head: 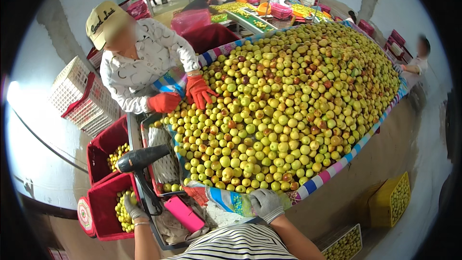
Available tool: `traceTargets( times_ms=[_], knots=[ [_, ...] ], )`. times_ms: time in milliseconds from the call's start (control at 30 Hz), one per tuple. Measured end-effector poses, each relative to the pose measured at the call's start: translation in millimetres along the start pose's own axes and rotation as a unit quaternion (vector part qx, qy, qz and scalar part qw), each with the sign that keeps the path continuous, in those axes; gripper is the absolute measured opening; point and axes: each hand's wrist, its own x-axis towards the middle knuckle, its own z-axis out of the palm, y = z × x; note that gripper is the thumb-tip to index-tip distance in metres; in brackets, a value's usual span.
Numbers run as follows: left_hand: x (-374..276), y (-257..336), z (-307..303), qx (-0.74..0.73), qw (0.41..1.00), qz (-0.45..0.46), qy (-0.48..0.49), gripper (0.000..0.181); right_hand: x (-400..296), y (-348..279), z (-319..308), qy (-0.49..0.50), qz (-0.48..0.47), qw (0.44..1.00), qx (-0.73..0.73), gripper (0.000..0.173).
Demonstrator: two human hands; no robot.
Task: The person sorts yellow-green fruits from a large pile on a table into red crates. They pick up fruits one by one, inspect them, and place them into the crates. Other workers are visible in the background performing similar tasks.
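A large heap of green and reddish jujube fruits [274, 115] covers the cloth-edged sorting table before me. My right hand [267, 204], in a grey knit glove, rests on the patterned cloth edge [223, 200] at the near side, beside the fruits; its fingers are curled and whether anything is under them is hidden. My left hand [134, 206], in a like glove, is down in a red cloth-lined crate [104, 220] at the left, at the fruits inside. Its fingers are partly hidden, and I cannot tell whether it holds a fruit.
A black hair dryer [144, 158], a foam net sleeve pile [162, 155] and a pink phone case [184, 213] lie between crates and heap. A co-worker's red-gloved hands [198, 90] touch the fruits' left edge. A yellow crate [386, 202] stands right.
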Motion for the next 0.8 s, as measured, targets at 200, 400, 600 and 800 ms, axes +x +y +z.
traceTargets(
  times_ms=[200, 400, 600, 800],
  knots=[
    [59, -38, -85, -0.109, 0.983, -0.149, -0.007, 0.034, -1, 5, 3, -0.023, 0.02, 1.0, -0.005, 0.014],
    [74, -56, -92, -0.073, 0.986, -0.145, 0.028, 0.035, -3, 3, 2, -0.012, 0.017, 0.999, -0.03, 0.016],
    [75, -46, -74, -0.075, 0.994, -0.061, 0.041, 0.037, 0, 4, 0, -0.057, 0.03, 0.998, -0.006, 0.019],
    [-21, 5, 41, -0.02, 0.945, 0.2, -0.258, 0.035, -3, 6, 0, -0.027, 0.017, 0.999, -0.018, 0.019]
  ],
)
